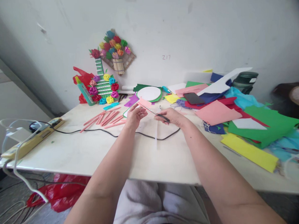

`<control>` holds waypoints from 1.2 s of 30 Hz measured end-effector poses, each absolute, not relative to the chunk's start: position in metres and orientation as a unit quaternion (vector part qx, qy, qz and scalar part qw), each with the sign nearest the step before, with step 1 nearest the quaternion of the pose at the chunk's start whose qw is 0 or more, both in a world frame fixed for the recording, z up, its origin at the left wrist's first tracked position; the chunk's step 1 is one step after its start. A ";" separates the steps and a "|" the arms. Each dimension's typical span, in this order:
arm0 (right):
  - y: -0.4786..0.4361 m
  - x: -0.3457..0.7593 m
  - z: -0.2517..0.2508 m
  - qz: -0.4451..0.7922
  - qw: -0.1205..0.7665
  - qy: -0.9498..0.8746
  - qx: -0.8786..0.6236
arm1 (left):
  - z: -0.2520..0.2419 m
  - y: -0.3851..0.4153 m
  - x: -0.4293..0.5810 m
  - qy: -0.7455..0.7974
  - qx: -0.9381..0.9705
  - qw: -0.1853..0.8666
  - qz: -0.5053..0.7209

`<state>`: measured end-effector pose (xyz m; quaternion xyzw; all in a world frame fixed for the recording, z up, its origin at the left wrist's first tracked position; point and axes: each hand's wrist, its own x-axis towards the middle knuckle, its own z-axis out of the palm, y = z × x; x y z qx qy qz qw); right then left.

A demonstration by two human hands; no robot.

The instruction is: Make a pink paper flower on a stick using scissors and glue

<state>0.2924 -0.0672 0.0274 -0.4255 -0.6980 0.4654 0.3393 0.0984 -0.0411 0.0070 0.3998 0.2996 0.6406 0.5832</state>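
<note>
Both hands are up over the middle of the tabletop (88, 155): the left hand (134, 115) is pinching a small pink paper piece (145, 103) by its lower edge, and the right hand (172, 117) is closed around the dark handles of a pair of scissors (156, 113), blades pointing left at the paper. Can't tell if the blades are touching it. A black cable (99, 131) snakes across right under the hands, running left to a power strip (30, 140). Just past the left hand there's a bunch of rolled pink paper sticks (105, 119). Further back sits a white round disc (149, 93), a big messy pile of coloured sheets (260, 125) on the right with a phone (193, 98) on it, and paper flower crafts (103, 87) leaning on the wall
</note>
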 end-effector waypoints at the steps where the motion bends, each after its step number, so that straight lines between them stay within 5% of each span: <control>1: -0.068 0.292 0.028 0.465 0.340 -0.699 -0.424 | 0.007 -0.041 0.098 0.299 0.399 0.583 0.642; 36: -0.068 0.291 0.029 0.474 0.343 -0.688 -0.428 | 0.000 -0.035 0.100 0.302 0.355 0.612 0.639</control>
